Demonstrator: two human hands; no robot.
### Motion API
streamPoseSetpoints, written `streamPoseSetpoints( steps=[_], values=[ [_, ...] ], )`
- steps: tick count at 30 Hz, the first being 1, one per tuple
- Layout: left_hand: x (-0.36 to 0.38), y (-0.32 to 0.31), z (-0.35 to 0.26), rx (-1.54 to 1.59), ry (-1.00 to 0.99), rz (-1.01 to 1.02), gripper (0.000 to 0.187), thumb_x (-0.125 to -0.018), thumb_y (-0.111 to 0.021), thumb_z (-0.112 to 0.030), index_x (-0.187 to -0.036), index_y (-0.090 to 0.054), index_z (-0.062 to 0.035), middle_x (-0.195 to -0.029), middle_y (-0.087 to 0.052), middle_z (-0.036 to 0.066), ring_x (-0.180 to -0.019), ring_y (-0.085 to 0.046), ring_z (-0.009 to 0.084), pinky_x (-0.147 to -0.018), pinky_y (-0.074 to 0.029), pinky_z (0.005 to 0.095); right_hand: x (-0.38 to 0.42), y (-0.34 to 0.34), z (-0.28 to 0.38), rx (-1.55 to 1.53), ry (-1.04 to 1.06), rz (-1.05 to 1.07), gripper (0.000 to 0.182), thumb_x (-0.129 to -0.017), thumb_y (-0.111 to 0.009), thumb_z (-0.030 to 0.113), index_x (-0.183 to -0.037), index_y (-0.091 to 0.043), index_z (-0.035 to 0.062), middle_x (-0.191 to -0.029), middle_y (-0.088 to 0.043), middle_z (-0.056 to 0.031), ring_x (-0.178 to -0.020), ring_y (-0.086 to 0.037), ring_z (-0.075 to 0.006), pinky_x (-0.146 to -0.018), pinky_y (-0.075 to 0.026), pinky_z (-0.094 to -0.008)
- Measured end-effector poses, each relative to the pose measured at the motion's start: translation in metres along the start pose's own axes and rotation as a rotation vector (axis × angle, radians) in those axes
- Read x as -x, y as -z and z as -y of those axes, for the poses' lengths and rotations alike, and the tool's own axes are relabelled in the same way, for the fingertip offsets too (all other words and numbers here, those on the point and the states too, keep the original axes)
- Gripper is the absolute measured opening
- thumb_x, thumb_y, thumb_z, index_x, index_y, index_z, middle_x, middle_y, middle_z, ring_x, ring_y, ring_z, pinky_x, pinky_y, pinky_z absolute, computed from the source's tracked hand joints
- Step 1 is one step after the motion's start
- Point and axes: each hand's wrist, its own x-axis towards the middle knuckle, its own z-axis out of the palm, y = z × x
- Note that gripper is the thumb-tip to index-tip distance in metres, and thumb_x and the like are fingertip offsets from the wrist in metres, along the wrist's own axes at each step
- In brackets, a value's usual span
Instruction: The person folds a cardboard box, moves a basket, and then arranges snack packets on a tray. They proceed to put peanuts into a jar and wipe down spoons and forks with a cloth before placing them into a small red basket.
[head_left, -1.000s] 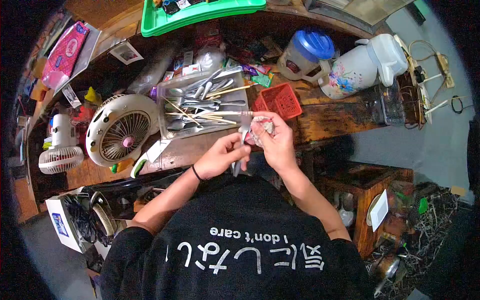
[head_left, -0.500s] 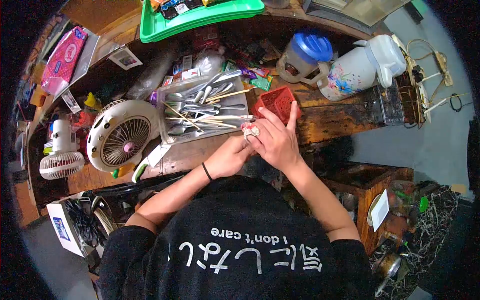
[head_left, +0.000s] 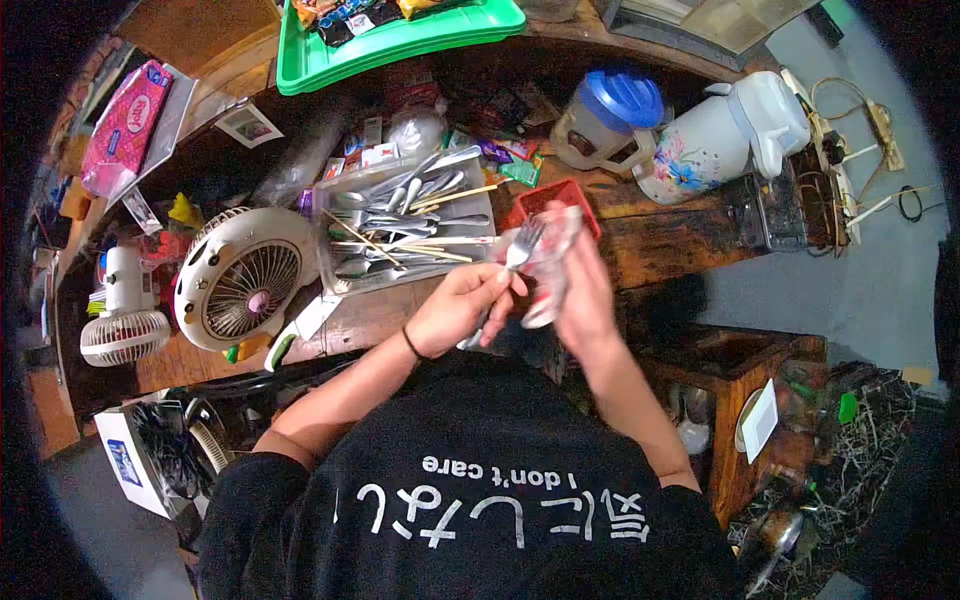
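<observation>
My left hand (head_left: 465, 308) is closed round a metal fork (head_left: 521, 246), its tines pointing up and away from me. A red and white cloth (head_left: 550, 266) hangs from my right hand (head_left: 585, 292), which is blurred by motion, just right of the fork. Behind my hands sits a red basket (head_left: 574, 196), partly hidden by the cloth. To the left is a clear plastic tray (head_left: 325, 232) with several spoons, forks and wooden chopsticks in it.
A white round fan (head_left: 245, 278) and a smaller fan (head_left: 124, 337) stand at the left. Farther back are a green tray (head_left: 400, 47), a blue-lidded jug (head_left: 608, 118) and a flowered thermos (head_left: 698, 155). A wooden cabinet (head_left: 735, 400) stands lower right.
My hands have moved apart. The fork now shows in my left hand, and the cloth, bunched up before, is spread out at my right hand.
</observation>
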Motion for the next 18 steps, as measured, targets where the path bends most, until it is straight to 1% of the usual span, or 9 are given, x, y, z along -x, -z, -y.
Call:
streamPoseSetpoints(
  steps=[1,3,5,7,11,13,14,15,18],
  values=[
    [-0.005,-0.002,0.005,-0.121,-0.020,-0.005,0.036,-0.103,-0.038,-0.026,-0.086,-0.058,-0.0013,-0.064,-0.056,0.003,-0.048,-0.052,0.0090,-0.045,-0.043,0.0235,0.007,-0.009,-0.013,-0.165,-0.105,0.080,0.035,-0.101,-0.043,0.021,-0.131,-0.044,0.0039,-0.117,-0.055,-0.0083,-0.097,-0.059,-0.0152,-0.085,-0.049,-0.0294],
    [-0.011,-0.007,0.014,-0.141,-0.017,-0.102,0.039,-0.102,-0.039,-0.028,-0.082,-0.058,-0.0004,-0.060,-0.058,0.004,-0.047,-0.055,0.0106,-0.046,-0.045,0.0235,0.023,-0.023,-0.009,0.101,-0.192,0.058,0.032,-0.100,-0.046,0.022,-0.127,-0.046,0.0046,-0.106,-0.058,-0.0070,-0.079,-0.060,-0.0110,-0.070,-0.051,-0.0250],
    [-0.014,-0.002,0.021,-0.280,-0.049,-0.059,0.042,-0.102,-0.040,-0.029,-0.078,-0.060,-0.0001,-0.063,-0.060,0.006,-0.049,-0.057,0.0120,-0.048,-0.047,0.0238,0.011,-0.005,-0.025,0.096,-0.055,0.072,0.029,-0.099,-0.049,0.023,-0.121,-0.047,0.0055,-0.086,-0.059,-0.0072,-0.053,-0.057,-0.0116,-0.043,-0.046,-0.0223],
    [-0.010,-0.010,0.020,-0.264,0.020,0.022,0.042,-0.103,-0.038,-0.030,-0.082,-0.061,-0.0009,-0.063,-0.059,0.003,-0.059,-0.059,0.0115,-0.061,-0.049,0.0262,-0.007,-0.008,-0.020,0.091,0.103,-0.076,0.021,-0.099,-0.048,0.025,-0.106,-0.052,0.0057,-0.075,-0.057,-0.0047,-0.055,-0.059,-0.0116,-0.045,-0.047,-0.0233],
    [-0.006,-0.022,0.024,-0.123,-0.035,0.085,0.039,-0.103,-0.038,-0.029,-0.083,-0.059,-0.0021,-0.061,-0.053,0.000,-0.056,-0.054,0.0101,-0.057,-0.047,0.0254,-0.010,-0.004,0.006,0.078,0.015,-0.229,0.027,-0.098,-0.050,0.031,-0.102,-0.053,0.0045,-0.075,-0.057,-0.0042,-0.058,-0.062,-0.0151,-0.048,-0.050,-0.0256],
    [-0.008,-0.024,0.024,-0.299,-0.007,-0.153,0.038,-0.102,-0.041,-0.030,-0.079,-0.057,-0.0038,-0.058,-0.050,-0.002,-0.053,-0.050,0.0088,-0.051,-0.043,0.0251,-0.003,-0.010,-0.004,0.029,-0.012,-0.136,0.029,-0.097,-0.052,0.031,-0.102,-0.055,0.0022,-0.081,-0.062,-0.0063,-0.059,-0.063,-0.0156,-0.049,-0.051,-0.0270],
    [-0.013,-0.013,0.028,-0.409,-0.119,-0.181,0.036,-0.099,-0.045,-0.025,-0.073,-0.056,-0.0043,-0.058,-0.051,-0.002,-0.052,-0.047,0.0080,-0.048,-0.039,0.0249,-0.002,-0.008,-0.032,0.211,0.226,-0.092,0.029,-0.098,-0.052,0.029,-0.103,-0.056,0.0000,-0.085,-0.064,-0.0071,-0.064,-0.063,-0.0143,-0.055,-0.052,-0.0257],
    [-0.016,-0.016,0.019,-0.398,-0.189,-0.245,0.035,-0.097,-0.047,-0.022,-0.068,-0.056,-0.0044,-0.059,-0.055,0.000,-0.053,-0.049,0.0083,-0.050,-0.041,0.0253,0.009,-0.020,-0.030,0.143,0.191,-0.044,0.027,-0.098,-0.053,0.025,-0.104,-0.058,-0.0002,-0.086,-0.066,-0.0054,-0.071,-0.061,-0.0104,-0.062,-0.050,-0.0241],
    [-0.011,-0.006,0.002,-0.385,-0.177,-0.085,0.034,-0.097,-0.048,-0.024,-0.073,-0.061,-0.0041,-0.060,-0.056,0.000,-0.056,-0.052,0.0097,-0.054,-0.044,0.0277,0.016,-0.016,-0.009,0.110,-0.066,0.007,0.026,-0.097,-0.053,0.025,-0.102,-0.059,0.0000,-0.085,-0.066,-0.0031,-0.076,-0.061,-0.0080,-0.066,-0.049,-0.0226]
  ],
)
